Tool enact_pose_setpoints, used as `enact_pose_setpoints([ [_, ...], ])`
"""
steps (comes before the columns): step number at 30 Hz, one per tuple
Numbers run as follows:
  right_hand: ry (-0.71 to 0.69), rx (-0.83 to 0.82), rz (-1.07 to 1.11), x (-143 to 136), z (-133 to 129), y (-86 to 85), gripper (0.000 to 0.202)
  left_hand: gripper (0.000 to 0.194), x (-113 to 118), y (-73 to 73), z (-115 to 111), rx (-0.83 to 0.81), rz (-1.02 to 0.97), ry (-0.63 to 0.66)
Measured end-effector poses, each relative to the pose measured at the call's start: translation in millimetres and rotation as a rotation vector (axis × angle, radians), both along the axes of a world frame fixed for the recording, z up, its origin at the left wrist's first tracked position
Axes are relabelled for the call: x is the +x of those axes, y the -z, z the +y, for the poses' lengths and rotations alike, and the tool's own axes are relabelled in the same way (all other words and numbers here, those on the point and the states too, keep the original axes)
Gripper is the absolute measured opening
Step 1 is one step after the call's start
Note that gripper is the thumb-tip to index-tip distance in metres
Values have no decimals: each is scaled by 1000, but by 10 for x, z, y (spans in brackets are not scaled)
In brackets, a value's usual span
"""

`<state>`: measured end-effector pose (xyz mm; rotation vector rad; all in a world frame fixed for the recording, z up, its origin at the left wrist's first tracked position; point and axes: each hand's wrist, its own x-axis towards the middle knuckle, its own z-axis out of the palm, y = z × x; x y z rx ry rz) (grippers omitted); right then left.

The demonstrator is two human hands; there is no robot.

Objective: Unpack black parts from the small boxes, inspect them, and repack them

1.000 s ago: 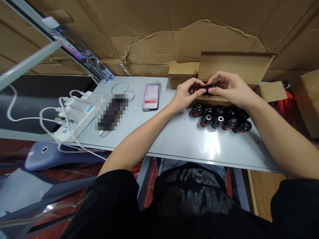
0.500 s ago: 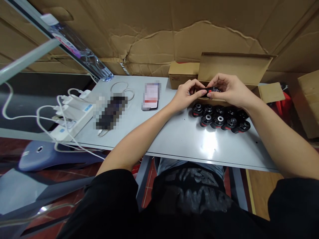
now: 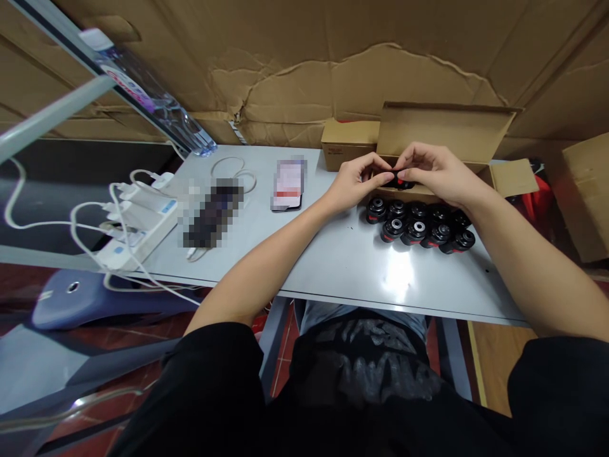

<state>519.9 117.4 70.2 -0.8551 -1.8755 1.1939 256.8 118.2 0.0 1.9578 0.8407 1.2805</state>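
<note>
Both hands meet over the front edge of an open cardboard box (image 3: pixel 442 133) at the right of the table. My left hand (image 3: pixel 358 181) is closed on a black part with red marks (image 3: pixel 403 183). Pinching the same part from the other side is my right hand (image 3: pixel 435 171), which hides much of it. Just below the hands, several black cylinders with red marks (image 3: pixel 413 232) stand upright in two rows on the grey table (image 3: pixel 333 266).
A smaller closed box (image 3: pixel 351 152) stands left of the open one. Further left lie a phone (image 3: pixel 288 184), a blurred dark device (image 3: pixel 213 214) and a white power strip (image 3: pixel 143 235) with cables. A water bottle (image 3: pixel 152 95) leans behind the frame bar.
Fingers of my right hand have shifted slightly over the black part, and less of its right end shows. My left hand has hardly moved.
</note>
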Motion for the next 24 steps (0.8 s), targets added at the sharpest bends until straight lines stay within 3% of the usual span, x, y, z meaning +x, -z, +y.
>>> enact_pose_setpoints([
  [4, 2, -3, -8, 4, 11, 23, 33, 78, 2, -2, 8, 0, -6, -5],
  [10, -14, -43, -2, 14, 19, 33, 57, 76, -8, 9, 30, -7, -24, 7],
  [14, 9, -15, -21, 11, 4, 13, 61, 76, -7, 16, 31, 6, -15, 11],
  [20, 29, -54, 14, -14, -27, -3, 49, 75, 6, 25, 37, 0, -52, 17],
  [24, 40, 10, 21, -6, -9, 5, 44, 78, 24, 35, 41, 1, -26, -11],
])
